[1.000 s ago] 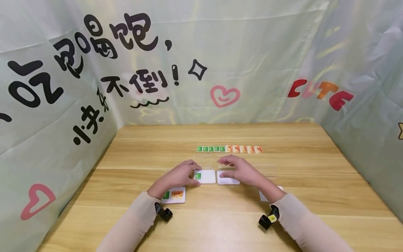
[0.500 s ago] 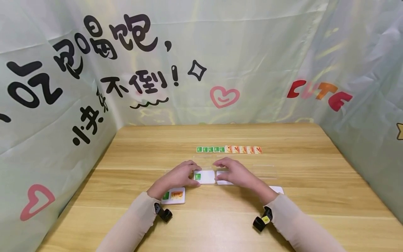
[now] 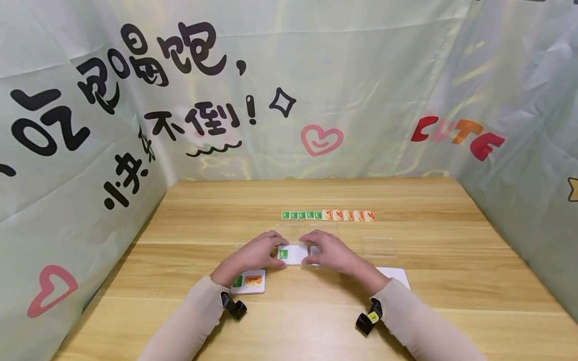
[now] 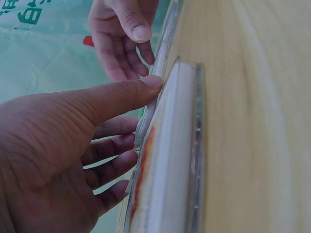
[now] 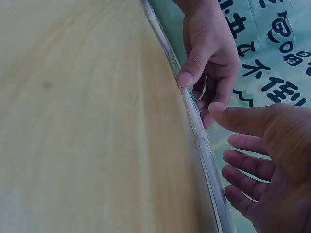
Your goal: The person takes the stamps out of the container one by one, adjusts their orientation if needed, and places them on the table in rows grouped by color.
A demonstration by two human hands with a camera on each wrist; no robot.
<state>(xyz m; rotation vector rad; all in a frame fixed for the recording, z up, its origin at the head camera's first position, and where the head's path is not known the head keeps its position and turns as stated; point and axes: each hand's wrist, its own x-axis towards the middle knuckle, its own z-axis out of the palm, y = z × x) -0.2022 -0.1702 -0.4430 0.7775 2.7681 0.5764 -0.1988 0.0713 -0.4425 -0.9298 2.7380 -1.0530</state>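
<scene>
A clear card box (image 3: 296, 254) of white cards lies mid-table, with a green picture at its left end. My left hand (image 3: 255, 250) holds that end, thumb on the near edge and fingers at the far edge. At the other end is my right hand (image 3: 331, 254), its thumb and fingers spread around the corner. In the right wrist view my right fingers (image 5: 252, 165) are extended and apart from the box's edge (image 5: 194, 116). Partly hidden under the right hand is a second white card box (image 3: 314, 249).
Front left lies a box (image 3: 254, 282) with green and orange pictures; front right, a white one (image 3: 396, 275) partly behind my forearm. A clear lid (image 3: 379, 246) lies to the right. Green cards (image 3: 302, 215) and orange cards (image 3: 349, 215) form a row further back.
My right hand has moved left from over the second box to the right end of the green-pictured box. My left hand has stayed put.
</scene>
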